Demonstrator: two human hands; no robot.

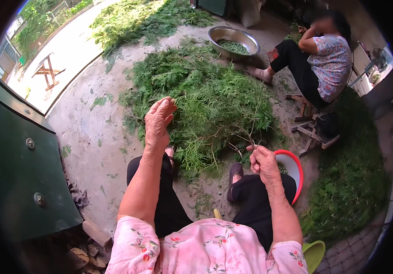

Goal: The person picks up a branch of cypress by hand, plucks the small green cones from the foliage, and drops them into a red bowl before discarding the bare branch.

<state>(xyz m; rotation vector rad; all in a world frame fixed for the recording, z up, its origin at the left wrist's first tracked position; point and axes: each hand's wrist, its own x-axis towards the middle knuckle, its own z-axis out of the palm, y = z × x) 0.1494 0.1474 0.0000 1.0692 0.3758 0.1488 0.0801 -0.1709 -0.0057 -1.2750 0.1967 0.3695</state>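
Your right grip [264, 163] pinches a branch [251, 139]; your left grip [157, 121], cannot tell. Open floor [87, 123] left of both; basin [301, 178] just right, partly behind your knee [287, 186].

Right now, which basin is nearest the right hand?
The red-rimmed white basin by the right knee. The silver metal basin stands much farther from the right hand, beyond the heap of green branches.
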